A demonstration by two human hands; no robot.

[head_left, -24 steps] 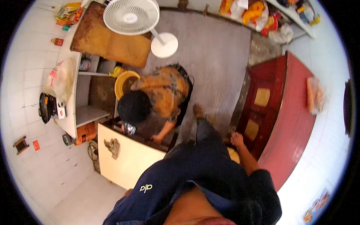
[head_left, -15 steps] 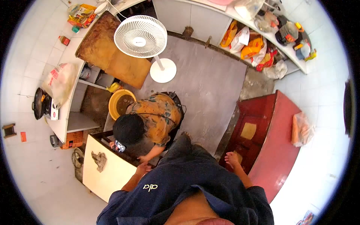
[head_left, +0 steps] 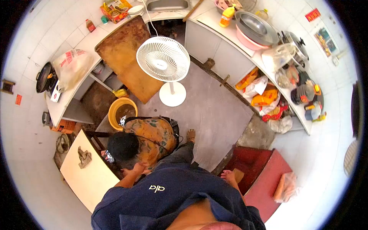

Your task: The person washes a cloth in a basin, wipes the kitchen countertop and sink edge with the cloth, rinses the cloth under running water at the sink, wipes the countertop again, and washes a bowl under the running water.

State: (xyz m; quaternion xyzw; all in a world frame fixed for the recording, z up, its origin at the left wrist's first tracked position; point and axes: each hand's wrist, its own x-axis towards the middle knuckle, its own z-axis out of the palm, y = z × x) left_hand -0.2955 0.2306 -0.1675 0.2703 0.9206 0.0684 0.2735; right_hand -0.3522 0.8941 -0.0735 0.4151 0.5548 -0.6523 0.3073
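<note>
From my remote feed I counted: 1 left hand [head_left: 140, 168], 1 right hand [head_left: 228, 175], 1 crouching person [head_left: 151, 138], 1 fan [head_left: 163, 59], 1 yellow bucket [head_left: 112, 116], 1 sink [head_left: 168, 4], 1 crumpled cloth [head_left: 84, 157], 2 red wall stickers [head_left: 312, 15]. Shelf bags [head_left: 264, 98] overlapped, exact count unclear.

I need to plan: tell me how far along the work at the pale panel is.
Seemingly done: crumpled cloth laid on the pale panel. In hand: a co-worker crouches beside it, your left hand near them, right hand by the red cabinet. Remaining: unclear; the yellow bucket is out.
</note>
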